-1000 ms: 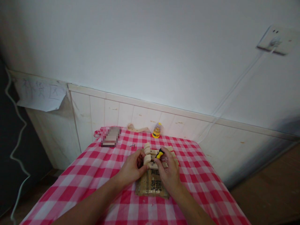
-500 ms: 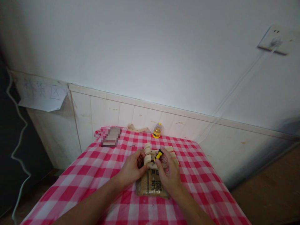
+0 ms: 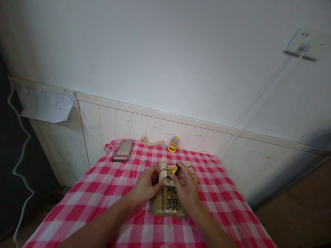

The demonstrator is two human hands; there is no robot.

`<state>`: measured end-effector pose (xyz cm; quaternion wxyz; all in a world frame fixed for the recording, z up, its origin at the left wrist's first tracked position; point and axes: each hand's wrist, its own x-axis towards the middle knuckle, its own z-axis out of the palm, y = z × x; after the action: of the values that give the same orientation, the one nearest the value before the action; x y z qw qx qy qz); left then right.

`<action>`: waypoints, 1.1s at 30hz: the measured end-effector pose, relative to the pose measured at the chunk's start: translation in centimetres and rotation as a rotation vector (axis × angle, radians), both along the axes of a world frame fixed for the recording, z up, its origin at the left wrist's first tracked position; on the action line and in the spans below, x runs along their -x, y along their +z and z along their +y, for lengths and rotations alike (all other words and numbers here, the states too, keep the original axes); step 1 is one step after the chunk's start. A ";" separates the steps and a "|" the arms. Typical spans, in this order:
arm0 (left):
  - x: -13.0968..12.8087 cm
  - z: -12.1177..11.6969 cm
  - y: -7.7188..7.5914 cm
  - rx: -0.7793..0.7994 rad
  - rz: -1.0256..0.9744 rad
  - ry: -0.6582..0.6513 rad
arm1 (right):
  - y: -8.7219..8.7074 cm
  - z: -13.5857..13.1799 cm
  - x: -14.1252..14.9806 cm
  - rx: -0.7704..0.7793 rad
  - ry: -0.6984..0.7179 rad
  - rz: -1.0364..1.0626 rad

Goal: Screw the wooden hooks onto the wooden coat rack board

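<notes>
A pale wooden piece with curved ends (image 3: 162,174) lies over the upper part of a flat brown cardboard package (image 3: 165,206) with dark printed characters. My left hand (image 3: 149,181) grips its left side, thumb along the near edge. In my right hand (image 3: 186,187) is a small yellow-and-black screwdriver (image 3: 176,169), slanting down and left toward the wood between the hands. The screwdriver's tip is too small to make out, and my right hand hides part of the wood's right side.
A checked red-and-white cloth (image 3: 103,203) covers the table against the wall. Toward the back are a yellow-based container (image 3: 173,144), a curved wooden piece (image 3: 152,142), a small metal piece (image 3: 146,160) and a dark-edged, pixelated flat object (image 3: 123,151).
The screwdriver and the fingers of my right hand have shifted very slightly. My left hand and the wooden piece stay in place.
</notes>
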<state>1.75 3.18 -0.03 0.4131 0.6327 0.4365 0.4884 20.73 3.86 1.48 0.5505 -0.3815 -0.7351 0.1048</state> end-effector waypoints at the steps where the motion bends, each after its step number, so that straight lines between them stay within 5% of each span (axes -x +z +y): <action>1: 0.0 0.0 0.0 -0.003 0.004 0.002 | 0.1 0.0 0.0 -0.009 -0.004 -0.006; 20: 0.1 0.0 -0.2 -0.011 0.001 -0.003 | 0.6 0.1 0.2 -0.165 -0.050 -0.063; 33: 0.0 0.2 -0.6 -0.035 0.007 0.012 | -0.1 -0.4 0.0 -0.004 0.046 -0.049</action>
<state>1.76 3.35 -0.61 0.3975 0.6389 0.4333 0.4961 20.73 3.48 1.39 0.5306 -0.3660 -0.7571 0.1064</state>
